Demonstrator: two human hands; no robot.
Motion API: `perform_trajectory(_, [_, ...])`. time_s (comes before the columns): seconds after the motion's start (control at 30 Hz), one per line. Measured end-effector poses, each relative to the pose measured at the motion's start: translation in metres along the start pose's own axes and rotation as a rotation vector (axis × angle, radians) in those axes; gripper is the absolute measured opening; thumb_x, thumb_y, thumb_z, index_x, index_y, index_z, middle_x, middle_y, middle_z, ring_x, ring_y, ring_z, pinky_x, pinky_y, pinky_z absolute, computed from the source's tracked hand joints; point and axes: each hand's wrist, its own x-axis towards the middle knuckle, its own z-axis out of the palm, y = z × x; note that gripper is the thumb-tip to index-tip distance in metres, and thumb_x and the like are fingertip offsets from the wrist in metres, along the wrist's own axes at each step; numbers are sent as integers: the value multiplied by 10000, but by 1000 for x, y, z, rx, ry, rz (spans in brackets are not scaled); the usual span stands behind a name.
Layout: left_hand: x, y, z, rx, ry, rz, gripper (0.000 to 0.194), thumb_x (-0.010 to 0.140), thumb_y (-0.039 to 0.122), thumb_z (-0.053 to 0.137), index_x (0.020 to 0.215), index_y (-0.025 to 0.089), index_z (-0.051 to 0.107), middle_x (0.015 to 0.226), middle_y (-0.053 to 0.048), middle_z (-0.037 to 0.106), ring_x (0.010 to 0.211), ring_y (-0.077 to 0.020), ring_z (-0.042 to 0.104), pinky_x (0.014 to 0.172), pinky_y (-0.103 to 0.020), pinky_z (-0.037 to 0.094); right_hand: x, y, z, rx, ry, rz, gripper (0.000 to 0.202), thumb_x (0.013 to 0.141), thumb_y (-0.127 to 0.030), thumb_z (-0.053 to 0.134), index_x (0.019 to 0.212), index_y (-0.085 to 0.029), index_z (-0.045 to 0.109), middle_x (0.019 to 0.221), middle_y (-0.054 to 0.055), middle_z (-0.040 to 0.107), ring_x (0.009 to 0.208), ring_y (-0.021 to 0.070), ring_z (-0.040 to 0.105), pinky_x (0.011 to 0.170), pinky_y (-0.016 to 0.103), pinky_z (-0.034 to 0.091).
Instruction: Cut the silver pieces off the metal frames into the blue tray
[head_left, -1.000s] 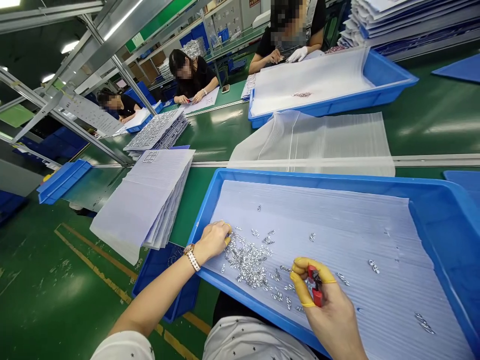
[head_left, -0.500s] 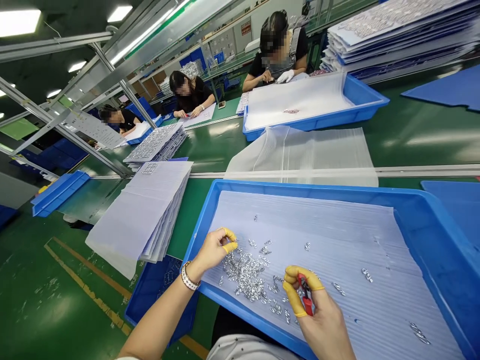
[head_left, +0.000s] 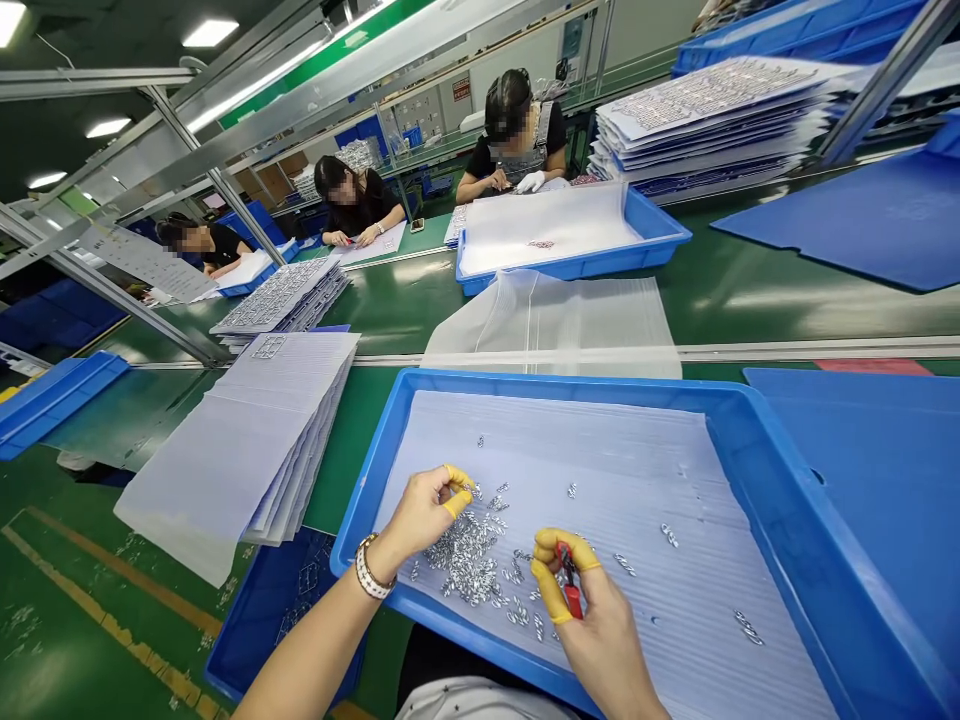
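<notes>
My left hand (head_left: 431, 510), in yellow finger covers, pinches a small silvery piece at the upper edge of a pile of shiny metallic pieces (head_left: 465, 560). To the right, my right hand (head_left: 581, 590), also with yellow finger covers, is wrapped round a small red-handled tool (head_left: 571, 590); its tip is partly hidden by the fingers. Both hands are over a blue tray (head_left: 555, 382) lined with a pale ribbed sheet (head_left: 622, 440). Several loose pieces, such as one small cluster (head_left: 748, 627), lie scattered on the sheet.
A stack of white sheets (head_left: 247, 430) overhangs the bench at left, above a lower blue bin (head_left: 255, 610). Beyond the tray lie translucent film (head_left: 585, 315) and another blue tray (head_left: 667, 240). Across the bench sit several people, one (head_left: 517, 130) opposite. A blue board (head_left: 862, 430) lies right.
The view has shifted to the right, so the tray and benches appear farther left. My left hand's fingers have drawn closer together at the pile's upper edge. My right hand still holds the red tool.
</notes>
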Motion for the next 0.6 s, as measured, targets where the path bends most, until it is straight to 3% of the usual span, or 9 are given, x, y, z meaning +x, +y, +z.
perform_trajectory(0.4, [-2,23,4,128,-157,16,102,770,200,555,781,161,648,697,-4,637,590,-118,523,568,-222,405,-2,7,-1,-53,-39,6,248,872,-384,540,1046,-213,584,901,57,674,798,186,654,737,280,541])
perform_trajectory(0.6, [-2,36,3,203,-259,58,110,750,149,515,738,162,623,624,18,596,548,-106,504,522,-204,374,-3,17,8,-21,-105,-35,407,888,-349,495,1276,-229,528,923,50,646,749,165,620,679,272,526])
